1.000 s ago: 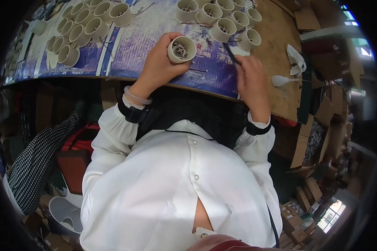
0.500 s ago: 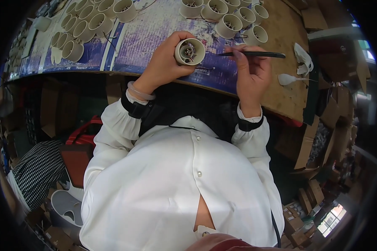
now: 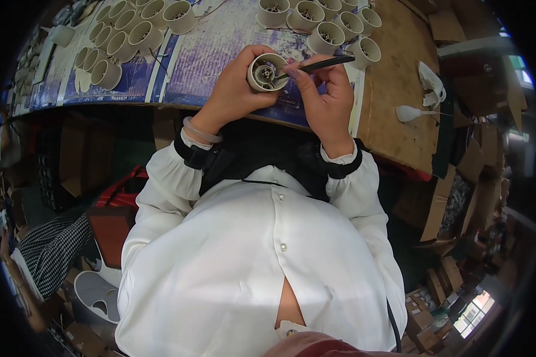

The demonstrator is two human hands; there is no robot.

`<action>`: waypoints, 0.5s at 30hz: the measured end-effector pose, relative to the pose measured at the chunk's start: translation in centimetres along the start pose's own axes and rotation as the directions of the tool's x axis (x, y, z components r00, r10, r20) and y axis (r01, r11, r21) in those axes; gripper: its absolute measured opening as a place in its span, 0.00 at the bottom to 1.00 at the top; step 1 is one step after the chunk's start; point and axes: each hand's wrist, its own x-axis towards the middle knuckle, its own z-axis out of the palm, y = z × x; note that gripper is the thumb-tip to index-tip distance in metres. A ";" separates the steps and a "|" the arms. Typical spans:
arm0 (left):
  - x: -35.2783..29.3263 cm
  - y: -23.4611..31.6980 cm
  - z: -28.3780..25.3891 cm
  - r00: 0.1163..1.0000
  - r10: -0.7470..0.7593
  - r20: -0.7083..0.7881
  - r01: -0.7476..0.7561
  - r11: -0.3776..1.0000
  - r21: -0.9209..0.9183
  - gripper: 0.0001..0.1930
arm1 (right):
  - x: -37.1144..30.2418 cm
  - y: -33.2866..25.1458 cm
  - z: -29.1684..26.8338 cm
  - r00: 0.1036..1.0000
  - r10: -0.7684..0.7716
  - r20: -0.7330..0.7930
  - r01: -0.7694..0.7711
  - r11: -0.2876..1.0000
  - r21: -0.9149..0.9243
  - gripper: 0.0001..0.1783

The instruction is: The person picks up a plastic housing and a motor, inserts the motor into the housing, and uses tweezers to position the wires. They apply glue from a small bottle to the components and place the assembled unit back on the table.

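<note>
My left hand (image 3: 237, 85) is wrapped round a cream cylindrical cup-shaped housing (image 3: 254, 64), its open end facing up. Inside sits a small round metal part with a bright centre (image 3: 267, 74). In my right hand (image 3: 327, 95) is a pair of dark tweezers (image 3: 327, 62), pinched between thumb and fingers. The tweezers slant down to the left, their tip reaching into the housing near its inner right wall. Exactly what the tip touches is too small to make out.
Similar cream housings with metal parts inside stand in groups at the far left (image 3: 122, 46) and far right (image 3: 327, 37) of the table. A white squeeze bottle with a thin nozzle (image 3: 407, 113) and a crumpled white piece (image 3: 431, 83) lie on the brown board (image 3: 393, 119).
My right hand has moved left with the tweezers, from beside the housing to over it, and the tip now enters the opening. The left hand has stayed nearly still.
</note>
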 end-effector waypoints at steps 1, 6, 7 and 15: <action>0.0 -0.1 0.0 1.000 -0.005 0.000 0.005 1.000 0.002 0.30 | 0.0 0.1 0.1 1.000 0.003 -0.004 -0.003 1.000 0.014 0.10; 0.0 -0.2 0.1 1.000 -0.016 -0.005 0.016 1.000 0.002 0.30 | 0.0 0.7 0.1 1.000 0.010 -0.003 -0.010 1.000 -0.018 0.10; 0.1 -0.2 0.1 1.000 -0.017 -0.007 0.017 1.000 0.000 0.30 | 0.0 0.5 0.2 1.000 0.000 -0.013 -0.001 0.999 -0.036 0.10; -0.1 -0.3 0.3 0.998 -0.015 -0.067 0.017 0.999 0.033 0.29 | -0.5 0.7 1.2 0.994 -0.038 -0.104 0.036 0.999 -0.017 0.09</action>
